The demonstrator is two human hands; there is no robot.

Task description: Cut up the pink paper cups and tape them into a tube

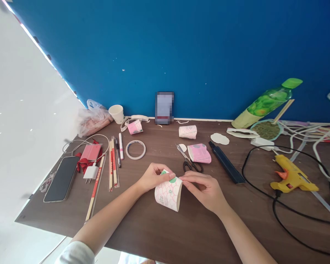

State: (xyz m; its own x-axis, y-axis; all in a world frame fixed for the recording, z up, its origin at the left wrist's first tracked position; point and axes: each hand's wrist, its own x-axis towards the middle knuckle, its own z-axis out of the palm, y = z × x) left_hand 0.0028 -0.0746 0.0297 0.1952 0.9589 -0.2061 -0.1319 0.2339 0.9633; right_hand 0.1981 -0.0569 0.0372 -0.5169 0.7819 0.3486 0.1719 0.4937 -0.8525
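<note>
Over the front middle of the table, my left hand (156, 177) grips a paper cup piece (168, 193), pale with a pink scale pattern and green spots. The piece is tilted, its cut opening turned to the right. My right hand (205, 187) pinches the upper right corner of the same piece between thumb and fingertips. Just beyond the hands lie black-handled scissors (191, 163), blades half apart. Beside them rests a flattened pink cup piece (199, 153), and farther back another patterned cup piece (188, 132) lies on its side.
A yellow glue gun (293, 176) with a looping black cable lies right, near a dark blue folded fan-like case (227, 163). A tape roll (135, 150), chopsticks (114, 163) and a phone (62, 179) are left. A green-capped bottle (269, 102) leans on the blue wall.
</note>
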